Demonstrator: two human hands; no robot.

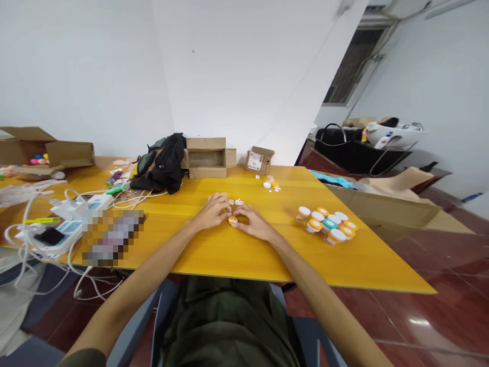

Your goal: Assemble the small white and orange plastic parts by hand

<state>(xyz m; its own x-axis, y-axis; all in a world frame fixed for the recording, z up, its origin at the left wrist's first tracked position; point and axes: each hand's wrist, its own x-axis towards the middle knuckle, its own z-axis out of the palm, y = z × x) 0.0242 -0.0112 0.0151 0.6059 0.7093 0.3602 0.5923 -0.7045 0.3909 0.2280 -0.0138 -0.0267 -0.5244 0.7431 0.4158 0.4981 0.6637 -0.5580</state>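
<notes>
A small round orange lid [231,219] with white bits on its top lies on the wooden table in front of me. My left hand [212,211] grips its left side with curled thumb and fingers. From the opposite side, my right hand [255,224] closes on the lid with thumb and forefinger. Small white openwork pieces [239,202] lie just beyond my fingertips, with another white piece [231,202] beside them. Toward the right stands a group of small clear jars with white, orange and teal lids [329,224].
More small caps and white pieces [267,185] lie farther back, near a small carton [259,160]. An open cardboard box [207,158] and a black bag [164,163] stand by the wall. Power strips [69,234] with tangled white cables occupy the left of the table [367,265].
</notes>
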